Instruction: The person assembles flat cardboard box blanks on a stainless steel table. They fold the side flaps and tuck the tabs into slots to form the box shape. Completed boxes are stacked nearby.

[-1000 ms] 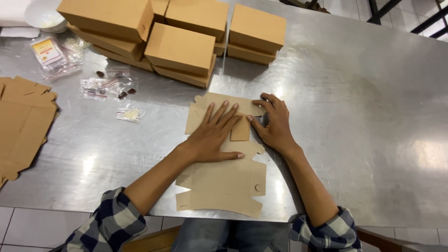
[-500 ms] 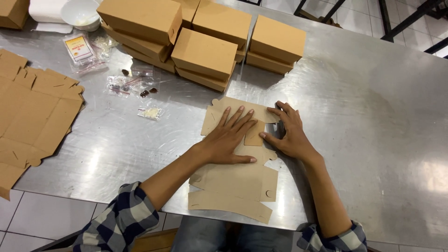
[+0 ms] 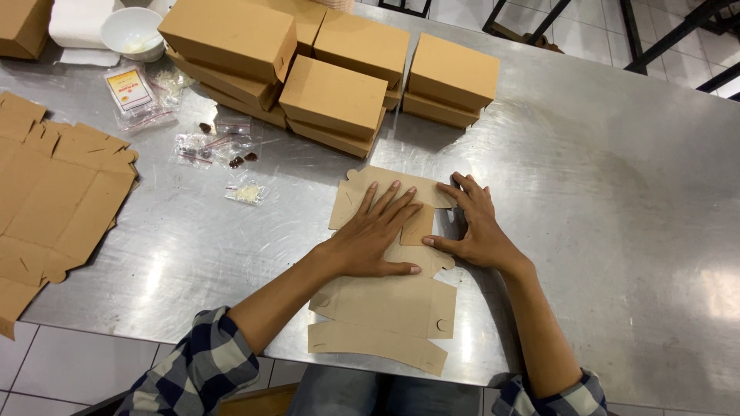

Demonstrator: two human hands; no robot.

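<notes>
cardboard box blank (image 3: 381, 308) lies flat on the steel table (image 3: 601, 192), at about 6 o'clock in the view, its near edge just at the table's front rim. left hand (image 3: 370, 235) is spread wide, palm down, pressing the upper half of the blank, fingers fanned toward 1 o'clock. right hand (image 3: 478, 227) is also opened out, resting at the blank's right edge, at 3 o'clock from the left hand; its thumb touches a small folded flap (image 3: 420, 225) between the two hands and its fingertips lie on the top panel. neither hand grips anything; both only press down.

at 12 o'clock from the hands stands a cluster of closed brown boxes (image 3: 339, 96), stacked two high in places, well apart from the blank. at 10 o'clock lie small clear plastic packets (image 3: 220, 146), some with dark bits inside, and one with pale contents (image 3: 247, 192) nearer the blank. farther off at 11 o'clock sits a white bowl (image 3: 132, 32) beside a folded white cloth (image 3: 77, 21). at 9 o'clock, near the table's left edge, a pile of unfolded cardboard blanks (image 3: 58, 200) lies flat. both forearms come out of checked blue and white sleeves (image 3: 200, 370).
</notes>
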